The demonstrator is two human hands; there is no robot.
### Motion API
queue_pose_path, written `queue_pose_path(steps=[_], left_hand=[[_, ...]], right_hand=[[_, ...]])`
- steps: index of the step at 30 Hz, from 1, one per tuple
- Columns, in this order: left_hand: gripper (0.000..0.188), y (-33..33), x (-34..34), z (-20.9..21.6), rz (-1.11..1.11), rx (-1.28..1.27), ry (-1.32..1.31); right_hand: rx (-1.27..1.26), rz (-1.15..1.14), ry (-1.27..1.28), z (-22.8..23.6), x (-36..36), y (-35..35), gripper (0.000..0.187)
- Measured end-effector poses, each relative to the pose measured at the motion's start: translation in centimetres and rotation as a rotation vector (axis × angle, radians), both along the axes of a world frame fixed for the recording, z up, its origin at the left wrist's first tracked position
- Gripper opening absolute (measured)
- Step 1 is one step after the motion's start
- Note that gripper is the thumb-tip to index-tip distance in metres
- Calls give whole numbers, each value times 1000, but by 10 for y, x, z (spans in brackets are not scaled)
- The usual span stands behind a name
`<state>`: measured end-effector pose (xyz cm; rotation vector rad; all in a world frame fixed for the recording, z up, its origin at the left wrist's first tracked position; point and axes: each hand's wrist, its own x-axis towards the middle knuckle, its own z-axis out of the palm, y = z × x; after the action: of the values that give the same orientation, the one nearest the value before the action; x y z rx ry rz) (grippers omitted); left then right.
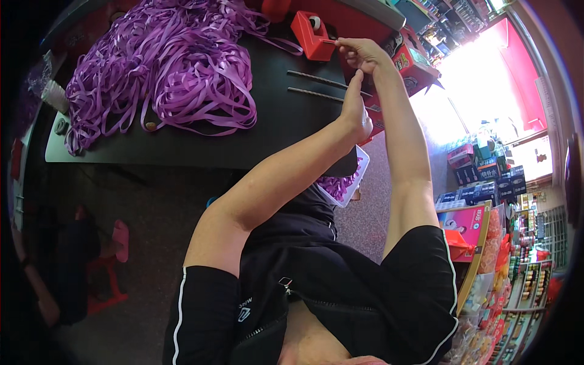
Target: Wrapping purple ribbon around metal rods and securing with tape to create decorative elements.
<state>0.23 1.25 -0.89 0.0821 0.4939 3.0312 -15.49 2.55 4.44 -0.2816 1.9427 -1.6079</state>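
Observation:
My right hand [360, 56] reaches to the far side of the black table, thumb and forefinger pinched at the front end of a red tape dispenser [313, 38]. What lies in that pinch is too small to make out. Just below it, my left hand [356, 109] is seen edge-on, its visible fingers stretched straight toward the right hand's wrist. Part of the left hand is turned away and hidden. Two thin metal rods [316, 79] lie side by side on the table, left of my left hand.
A large heap of purple ribbon [201, 85] covers the left part of the black table [267, 137]. Below the table's right corner, a white bin [360, 176] holds purple pieces. Red boxes [413, 67] stand beyond my right arm. Stocked shelves and stacked boxes [486, 176] line the right side.

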Motion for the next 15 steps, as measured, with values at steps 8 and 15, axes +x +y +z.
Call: queue_pose_path(steps=[8, 15], left_hand=[[45, 1, -3, 1, -14, 198, 12], [46, 2, -1, 2, -15, 216, -15]], right_hand=[[-133, -57, -22, -32, 8, -2, 20], [-222, -174, 9, -51, 1, -2, 11]])
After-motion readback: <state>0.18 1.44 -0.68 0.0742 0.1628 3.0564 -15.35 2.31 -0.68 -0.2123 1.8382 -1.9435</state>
